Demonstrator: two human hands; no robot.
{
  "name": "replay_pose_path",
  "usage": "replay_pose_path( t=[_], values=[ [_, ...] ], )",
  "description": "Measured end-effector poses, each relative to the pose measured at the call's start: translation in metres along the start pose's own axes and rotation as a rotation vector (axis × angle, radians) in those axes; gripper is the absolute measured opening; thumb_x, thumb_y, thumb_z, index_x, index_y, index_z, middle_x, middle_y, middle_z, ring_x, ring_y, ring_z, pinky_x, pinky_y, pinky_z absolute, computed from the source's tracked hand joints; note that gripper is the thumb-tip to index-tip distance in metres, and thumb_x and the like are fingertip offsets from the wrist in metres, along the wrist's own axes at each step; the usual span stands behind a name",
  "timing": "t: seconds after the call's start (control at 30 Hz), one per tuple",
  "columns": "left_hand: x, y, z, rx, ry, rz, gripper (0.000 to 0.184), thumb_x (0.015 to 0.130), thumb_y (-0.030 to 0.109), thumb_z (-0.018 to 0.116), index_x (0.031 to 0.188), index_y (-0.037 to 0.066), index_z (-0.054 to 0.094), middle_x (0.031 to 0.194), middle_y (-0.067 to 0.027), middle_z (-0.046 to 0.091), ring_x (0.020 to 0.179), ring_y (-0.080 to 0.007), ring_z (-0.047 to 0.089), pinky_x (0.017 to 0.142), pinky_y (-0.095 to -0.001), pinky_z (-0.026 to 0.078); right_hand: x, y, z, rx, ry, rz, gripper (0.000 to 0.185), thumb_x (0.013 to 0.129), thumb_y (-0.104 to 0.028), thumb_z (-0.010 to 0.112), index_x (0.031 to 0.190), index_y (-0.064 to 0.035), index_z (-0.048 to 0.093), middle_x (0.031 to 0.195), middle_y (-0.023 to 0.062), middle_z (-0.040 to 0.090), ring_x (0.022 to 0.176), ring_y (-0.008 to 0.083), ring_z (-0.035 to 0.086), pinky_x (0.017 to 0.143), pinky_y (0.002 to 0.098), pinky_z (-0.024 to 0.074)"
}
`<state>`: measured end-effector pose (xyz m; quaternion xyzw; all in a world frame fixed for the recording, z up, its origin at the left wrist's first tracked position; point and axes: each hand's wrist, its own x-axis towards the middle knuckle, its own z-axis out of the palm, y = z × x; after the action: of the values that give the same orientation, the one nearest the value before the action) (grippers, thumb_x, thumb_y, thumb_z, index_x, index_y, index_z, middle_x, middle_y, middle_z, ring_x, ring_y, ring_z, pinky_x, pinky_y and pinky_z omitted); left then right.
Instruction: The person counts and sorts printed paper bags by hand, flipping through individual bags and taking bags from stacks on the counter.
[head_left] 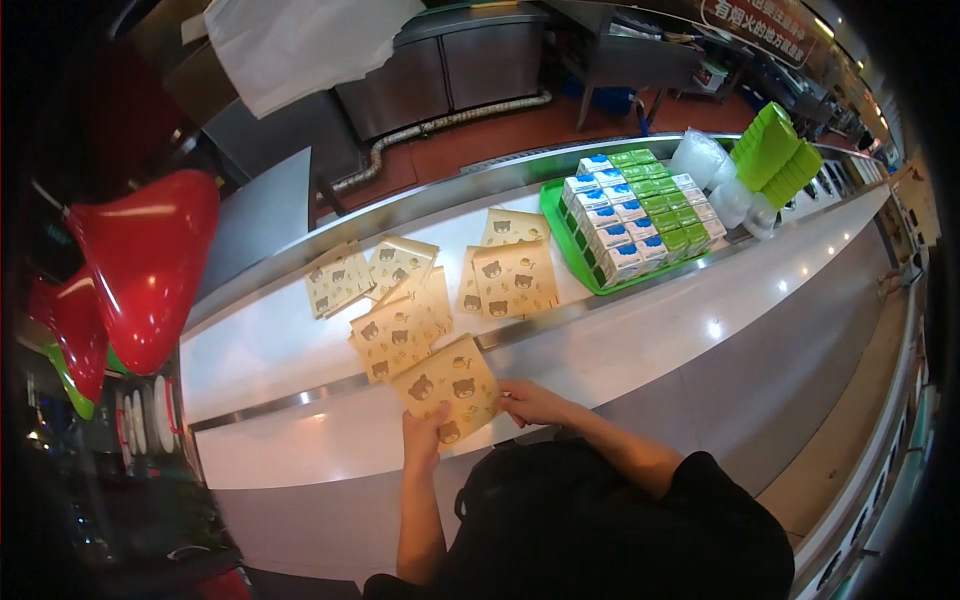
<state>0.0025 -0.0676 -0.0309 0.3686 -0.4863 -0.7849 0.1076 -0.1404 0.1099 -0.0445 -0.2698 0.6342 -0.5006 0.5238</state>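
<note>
A tan paper bag (462, 388) printed with bear faces is held up in front of me, over the near edge of the counter. My left hand (425, 432) grips its lower left side, the thumb lying on the printed face. On the right edge, the fingers of my right hand (530, 403) are closed in a pinch. Just beyond it lies an overlapping pile of the same bags (405, 325). Farther back are a left stack (338, 280), a middle stack (402, 262) and a right stack (515, 278).
A green tray (552, 215) loaded with small white, blue and green cartons (640, 210) stands right of the bags. Beyond it are clear plastic containers (700, 160) and stacked green containers (770, 150). Large shiny red shapes (150, 260) stand at the left. A metal strip (320, 393) crosses the counter.
</note>
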Motion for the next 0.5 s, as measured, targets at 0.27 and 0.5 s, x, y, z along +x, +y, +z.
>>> replay_pose_path(
  t=[0.27, 0.5],
  values=[
    [-0.011, 0.015, 0.041, 0.033, -0.045, -0.003, 0.038, 0.08, 0.0, 0.065, 0.116, -0.004, 0.053, 0.107, -0.0132, 0.063, 0.091, -0.0221, 0.064, 0.078, -0.0325, 0.054, -0.026, -0.023, -0.036, 0.052, -0.087, -0.053, 0.025, 0.096, -0.021, 0.047, 0.117, -0.0077, 0.052, 0.052, -0.0021, 0.044, 0.043, 0.0068, 0.042, 0.041, 0.0229, 0.0349],
    [-0.002, -0.016, 0.079, 0.024, -0.114, -0.024, 0.043, 0.078, -0.003, 0.066, 0.118, -0.002, 0.05, 0.109, -0.0125, 0.062, 0.095, -0.022, 0.063, 0.081, -0.033, 0.053, -0.038, 0.003, -0.065, 0.332, -0.069, -0.152, 0.028, 0.099, -0.02, 0.039, 0.123, -0.0074, 0.045, 0.064, -0.0001, 0.051, 0.047, 0.0062, 0.046, 0.043, 0.0206, 0.0378]
  ],
)
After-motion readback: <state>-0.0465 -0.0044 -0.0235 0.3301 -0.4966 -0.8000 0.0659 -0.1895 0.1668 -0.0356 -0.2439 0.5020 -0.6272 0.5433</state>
